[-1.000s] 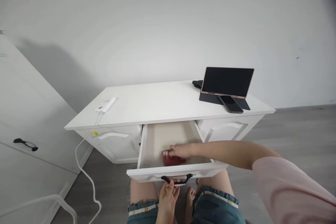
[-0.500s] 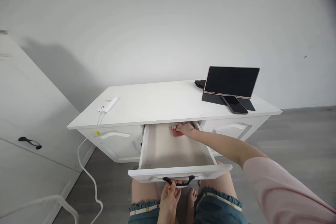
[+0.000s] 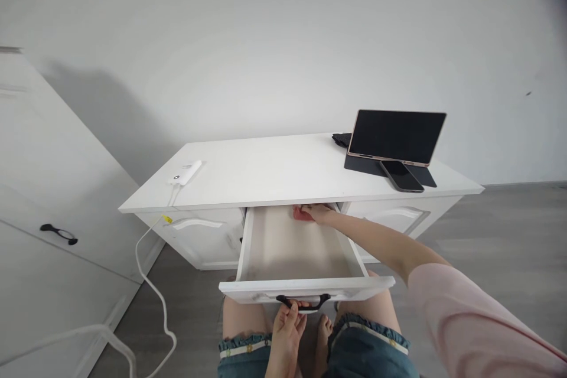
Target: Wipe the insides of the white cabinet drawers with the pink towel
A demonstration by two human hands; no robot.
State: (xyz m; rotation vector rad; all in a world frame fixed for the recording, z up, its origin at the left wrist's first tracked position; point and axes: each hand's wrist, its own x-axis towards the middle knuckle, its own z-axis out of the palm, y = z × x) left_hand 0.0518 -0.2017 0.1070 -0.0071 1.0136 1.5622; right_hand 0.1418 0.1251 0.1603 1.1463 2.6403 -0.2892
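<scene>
Since the earliest frame the right hand [image 3: 318, 212] has carried the red cloth [image 3: 301, 214] from the drawer's front edge to its rear edge, where both now sit just under the overhanging lip of the tabletop [image 3: 274, 171]; over the last half second the change is slight. Much of the red cloth is hidden beneath the right hand and the tabletop lip, so its shape and full extent cannot be made out; only a small red patch shows at the drawer's back edge, right of centre. The right hand lies flat on the cloth, fingers [image 3: 310, 208] extended and pressing down, not curled; whether any part of the cloth is pinched cannot be told. The left hand [image 3: 287, 326] is below the drawer front, fingers hooked up around the black handle [image 3: 303, 302] and closed on it; its wrist is cut off by the lower frame edge. The drawer [image 3: 301, 248] stands pulled well out, its pale floor otherwise bare. On the tabletop, a dark tablet [image 3: 396, 136] is propped upright near the right rear corner with a phone [image 3: 401, 175] lying just in front of it, touching its stand; a white charger [image 3: 186, 172] rests near the left edge, its cable [image 3: 153, 283] trailing to the floor.
</scene>
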